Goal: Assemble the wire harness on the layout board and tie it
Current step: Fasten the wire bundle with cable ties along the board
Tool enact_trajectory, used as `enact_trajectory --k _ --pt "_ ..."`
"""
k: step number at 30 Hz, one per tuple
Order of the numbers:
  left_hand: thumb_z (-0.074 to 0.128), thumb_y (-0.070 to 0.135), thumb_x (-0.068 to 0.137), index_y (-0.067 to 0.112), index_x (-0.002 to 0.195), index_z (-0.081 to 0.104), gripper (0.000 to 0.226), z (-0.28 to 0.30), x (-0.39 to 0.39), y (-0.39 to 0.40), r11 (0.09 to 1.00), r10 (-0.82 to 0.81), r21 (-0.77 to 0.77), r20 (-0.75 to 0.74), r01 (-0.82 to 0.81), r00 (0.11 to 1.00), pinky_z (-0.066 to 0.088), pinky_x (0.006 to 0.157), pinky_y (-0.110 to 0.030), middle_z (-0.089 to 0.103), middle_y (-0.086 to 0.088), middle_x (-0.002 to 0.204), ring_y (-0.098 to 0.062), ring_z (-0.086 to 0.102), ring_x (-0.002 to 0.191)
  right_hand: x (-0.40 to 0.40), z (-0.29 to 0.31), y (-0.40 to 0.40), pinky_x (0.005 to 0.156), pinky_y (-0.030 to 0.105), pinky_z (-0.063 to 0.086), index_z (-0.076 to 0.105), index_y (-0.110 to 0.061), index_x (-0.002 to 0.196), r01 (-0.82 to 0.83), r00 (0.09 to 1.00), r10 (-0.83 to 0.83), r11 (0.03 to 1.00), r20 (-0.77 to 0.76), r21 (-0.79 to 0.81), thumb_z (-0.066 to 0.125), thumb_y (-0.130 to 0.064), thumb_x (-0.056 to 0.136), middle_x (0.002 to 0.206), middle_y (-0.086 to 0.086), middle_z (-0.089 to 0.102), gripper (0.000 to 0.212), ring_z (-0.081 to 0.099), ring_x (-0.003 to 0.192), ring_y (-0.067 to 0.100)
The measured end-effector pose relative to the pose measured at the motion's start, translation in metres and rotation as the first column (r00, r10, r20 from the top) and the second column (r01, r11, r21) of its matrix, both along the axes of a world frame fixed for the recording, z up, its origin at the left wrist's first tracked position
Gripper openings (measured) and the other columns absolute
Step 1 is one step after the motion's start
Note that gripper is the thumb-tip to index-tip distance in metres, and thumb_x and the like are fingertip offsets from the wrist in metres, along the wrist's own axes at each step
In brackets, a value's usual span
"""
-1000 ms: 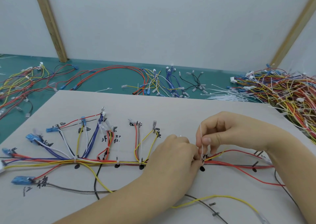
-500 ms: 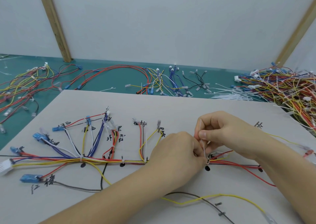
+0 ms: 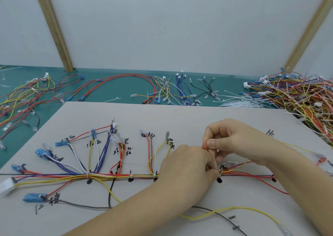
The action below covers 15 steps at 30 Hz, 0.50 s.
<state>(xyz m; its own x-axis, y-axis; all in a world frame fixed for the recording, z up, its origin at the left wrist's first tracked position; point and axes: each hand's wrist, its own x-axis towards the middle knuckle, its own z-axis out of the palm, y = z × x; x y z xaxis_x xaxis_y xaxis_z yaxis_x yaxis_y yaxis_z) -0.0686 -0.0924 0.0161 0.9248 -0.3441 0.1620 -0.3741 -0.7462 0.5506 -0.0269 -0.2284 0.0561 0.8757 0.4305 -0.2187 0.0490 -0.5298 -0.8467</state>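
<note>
A wire harness of red, yellow, blue and white wires lies along the grey layout board, with blue and clear terminals fanned out at the left. Small white ties bind its trunk at several marks. My left hand grips the trunk near a black dot. My right hand pinches the tail of a white cable tie looped round the bundle beside my left fingers. The tie's head is mostly hidden by my fingers.
Loose wires lie on the green table behind the board. A heap of white cable ties sits at the back right, next to a big pile of harnesses. More wires lie at the left. Two wooden posts lean on the wall.
My right hand has stayed on the tie's tail and shifted slightly; the tail now curves down from my fingers to the bundle. The camera moved a little, so the board sits further right in view.
</note>
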Motion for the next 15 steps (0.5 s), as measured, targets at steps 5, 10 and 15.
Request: enact_trajectory --k 5,10,15 --pt "0.049 0.035 0.089 0.026 0.092 0.064 0.018 -0.002 -0.004 0.001 0.998 -0.03 0.057 0.086 0.025 0.996 0.036 0.071 -0.029 0.061 0.003 0.092 -0.018 0.048 0.092 0.006 0.002 -0.003 0.053 0.017 0.047 0.062 -0.015 0.073 -0.04 0.999 0.04 0.99 0.003 -0.133 0.053 0.0 0.089 0.057 -0.004 0.06 0.023 0.055 0.052 0.006" --pt "0.043 0.043 0.089 0.034 0.132 0.033 0.045 -0.004 -0.004 0.006 0.999 -0.006 -0.049 0.219 0.017 0.976 0.026 0.089 -0.019 0.044 0.015 0.117 -0.007 0.034 0.112 0.05 0.015 -0.031 0.059 0.023 0.051 0.059 -0.026 0.1 0.186 0.942 -0.042 0.891 0.332 -0.414 0.056 -0.018 0.089 0.082 -0.007 0.062 0.014 0.06 0.067 0.008" --pt "0.049 0.025 0.089 0.051 0.107 0.034 0.035 0.011 -0.001 0.013 0.869 0.091 -0.495 0.123 -0.019 0.988 0.024 0.08 0.001 0.039 0.029 0.105 0.012 0.03 0.102 0.125 0.018 -0.066 0.066 0.025 0.039 0.066 -0.016 0.091 0.404 0.85 -0.022 0.67 0.527 -0.623 0.05 -0.006 0.09 0.092 0.003 0.065 0.019 0.054 0.075 0.017"
